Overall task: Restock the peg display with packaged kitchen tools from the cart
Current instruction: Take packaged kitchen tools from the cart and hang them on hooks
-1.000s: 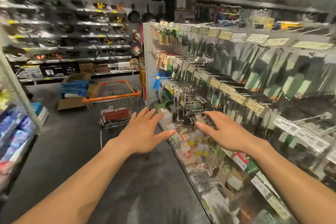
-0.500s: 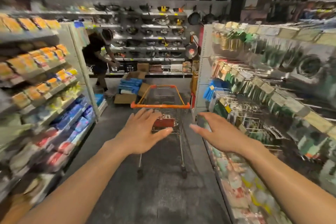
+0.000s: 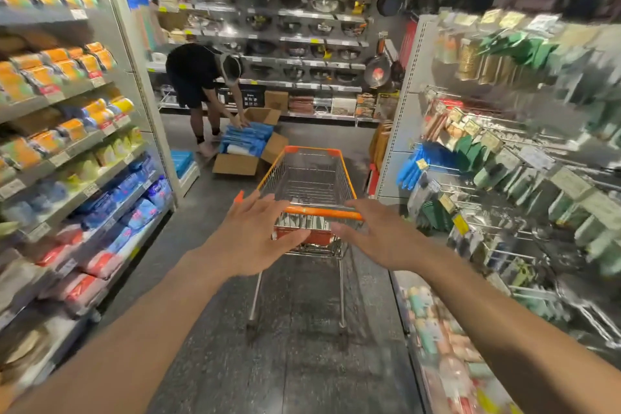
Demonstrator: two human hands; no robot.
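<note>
Left hand [image 3: 248, 239] and right hand [image 3: 379, 239]: both empty, fingers straight and spread, palms down, side by side at the cart's near end.
Silver wire shopping cart with orange handle bar [image 3: 316, 178]: mid-aisle, long axis running away from the wearer, handle end nearest, nose toward an open cardboard box of blue packs [image 3: 237, 163].
Peg display of hanging packaged tools [image 3: 504, 161]: right of the cart.
Person in black [image 3: 195, 77]: bent over the box.
Change: a second ago the view faced the pegs with the cart off left. The cart is now centred and the hands are nearer its handle.
</note>
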